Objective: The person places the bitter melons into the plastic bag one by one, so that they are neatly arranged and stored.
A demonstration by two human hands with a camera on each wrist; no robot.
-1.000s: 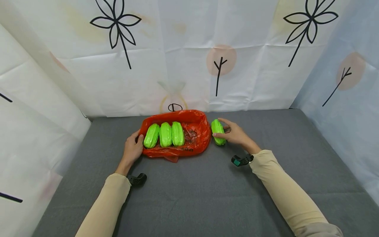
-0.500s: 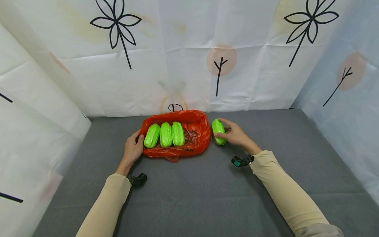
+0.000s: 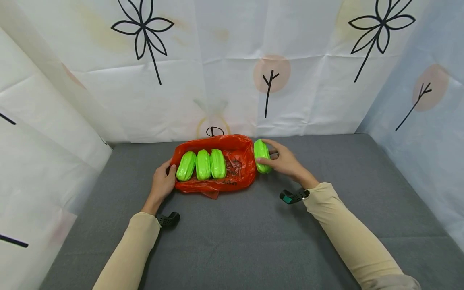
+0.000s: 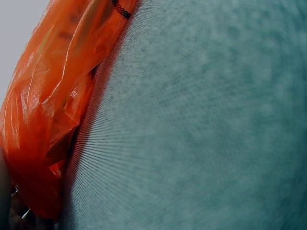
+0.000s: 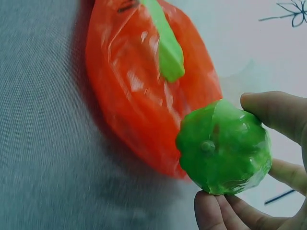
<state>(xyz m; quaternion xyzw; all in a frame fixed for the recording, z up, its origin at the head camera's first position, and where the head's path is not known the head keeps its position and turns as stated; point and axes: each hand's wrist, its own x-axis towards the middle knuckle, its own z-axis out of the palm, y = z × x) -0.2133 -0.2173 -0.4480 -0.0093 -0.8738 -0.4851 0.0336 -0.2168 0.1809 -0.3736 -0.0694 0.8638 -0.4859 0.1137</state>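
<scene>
My right hand grips a bright green, ribbed, gourd-like vegetable, fingers at its far end and thumb at its near end. It is raised at the right rim of a red plastic bag. In the right wrist view the gourd's round, lobed end with a small stub faces the camera, overlapping the bag's side. My left hand holds the bag's left edge, its fingers partly hidden by the plastic. Inside the bag lie three similar green gourds side by side, filling its left part.
Under the bag spreads a grey cloth-covered table. White sheets with printed flowers and trees form a back wall just behind the bag, with further sheets at both sides. A dark band with a device sits on my right wrist, another on my left.
My right hand has lifted the green gourd and brought it left and slightly away from me, to the bag's right rim. The left hand and the three gourds in the bag have stayed put.
</scene>
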